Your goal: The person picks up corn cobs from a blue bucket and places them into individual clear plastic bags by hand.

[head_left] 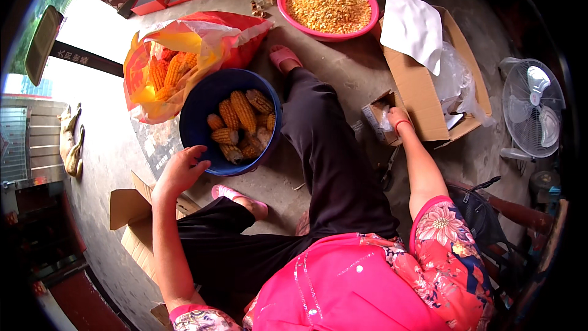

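Observation:
My left hand [182,170] is at the near left side of a dark blue bucket [277,125], its fingers loosely bent and apart with nothing between them. Several ears of corn [243,112] lie inside the bucket. On the right, my right hand [399,117] reaches down at a small cardboard box [372,113]. Clear plastic [384,120] shows in that box beside my fingers, which are mostly hidden, so what they grip cannot be made out. A red band circles my right wrist.
A red and yellow bag [229,43] of corn ears stands beyond the bucket. Further off sits a pink basin [349,35] of loose kernels. A large open carton [410,95] with clear plastic stands right, near a fan [534,107]. Another carton [138,239] is left; a dog [70,141] lies far left.

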### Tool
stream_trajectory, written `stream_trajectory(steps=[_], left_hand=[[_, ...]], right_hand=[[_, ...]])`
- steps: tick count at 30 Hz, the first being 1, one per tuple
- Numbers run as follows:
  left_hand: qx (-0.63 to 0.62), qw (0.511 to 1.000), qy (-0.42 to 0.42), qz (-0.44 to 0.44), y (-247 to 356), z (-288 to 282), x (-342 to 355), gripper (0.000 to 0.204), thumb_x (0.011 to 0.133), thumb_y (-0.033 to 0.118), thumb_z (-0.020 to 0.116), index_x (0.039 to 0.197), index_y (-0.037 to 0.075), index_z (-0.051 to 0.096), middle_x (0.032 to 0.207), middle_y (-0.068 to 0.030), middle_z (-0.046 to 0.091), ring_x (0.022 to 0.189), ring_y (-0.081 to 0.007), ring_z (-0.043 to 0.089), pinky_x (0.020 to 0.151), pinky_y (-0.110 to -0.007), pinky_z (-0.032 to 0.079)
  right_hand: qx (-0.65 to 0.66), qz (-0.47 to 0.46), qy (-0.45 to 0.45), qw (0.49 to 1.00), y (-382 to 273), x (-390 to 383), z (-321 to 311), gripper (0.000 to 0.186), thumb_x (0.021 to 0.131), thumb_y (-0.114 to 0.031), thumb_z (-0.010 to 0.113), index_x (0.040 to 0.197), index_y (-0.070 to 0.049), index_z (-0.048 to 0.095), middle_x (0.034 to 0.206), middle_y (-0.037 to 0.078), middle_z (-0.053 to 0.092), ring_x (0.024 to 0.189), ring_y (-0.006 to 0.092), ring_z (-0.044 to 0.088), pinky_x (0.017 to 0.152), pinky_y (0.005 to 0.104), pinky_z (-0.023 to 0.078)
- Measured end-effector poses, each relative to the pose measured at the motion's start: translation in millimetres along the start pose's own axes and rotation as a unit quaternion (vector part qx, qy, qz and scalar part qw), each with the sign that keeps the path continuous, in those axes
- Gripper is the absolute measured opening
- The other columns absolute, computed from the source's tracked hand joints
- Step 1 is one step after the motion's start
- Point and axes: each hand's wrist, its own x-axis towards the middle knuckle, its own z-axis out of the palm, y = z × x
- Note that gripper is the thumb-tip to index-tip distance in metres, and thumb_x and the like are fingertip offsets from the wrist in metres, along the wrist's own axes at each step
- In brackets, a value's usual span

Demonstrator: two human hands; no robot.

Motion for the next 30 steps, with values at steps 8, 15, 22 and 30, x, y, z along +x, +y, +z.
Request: stream_trajectory(steps=[8,15,22,30], left_hand=[[0.017,1.000,-0.007,0.022,5,3,6,0.042,0.078,0.018,0.064,0.116,0.002,0.055,0.096,-0.0192,0.064,0.086,-0.0265,0.063,0.078,-0.034,0.048],[0.019,0.999,-0.005,0.038,11,3,10,0.042,0.079,0.018,0.064,0.117,0.002,0.055,0.093,-0.0191,0.064,0.084,-0.0265,0.063,0.077,-0.034,0.048],[0.013,1.000,-0.016,0.007,2,3,5,0.043,0.078,0.023,0.064,0.115,0.003,0.056,0.099,-0.0196,0.062,0.089,-0.0299,0.062,0.078,-0.037,0.049],[0.013,1.000,-0.014,0.015,7,4,8,0.042,0.078,0.020,0.064,0.115,0.003,0.056,0.099,-0.0189,0.063,0.086,-0.0272,0.062,0.077,-0.036,0.049]], right_hand=[[-0.028,-0.043,0.162,0.985,-22,-38,-89,0.016,0.070,-0.022,0.061,0.078,-0.011,0.068,0.083,0.012,0.065,0.078,0.0301,0.063,0.071,0.0367,0.050],[0.122,0.001,0.217,0.969,13,-33,-92,0.021,0.077,-0.015,0.054,0.093,-0.006,0.063,0.079,0.014,0.066,0.071,0.0256,0.064,0.068,0.0355,0.049],[0.184,-0.048,-0.081,0.978,-20,-30,-19,0.058,0.090,-0.042,0.041,0.127,0.003,0.043,0.130,0.018,0.046,0.123,0.0264,0.042,0.103,0.0337,0.029],[0.087,-0.055,-0.040,0.994,-31,-19,-79,0.025,0.076,-0.022,0.062,0.094,-0.004,0.065,0.084,0.011,0.066,0.074,0.0211,0.063,0.069,0.0309,0.049]])
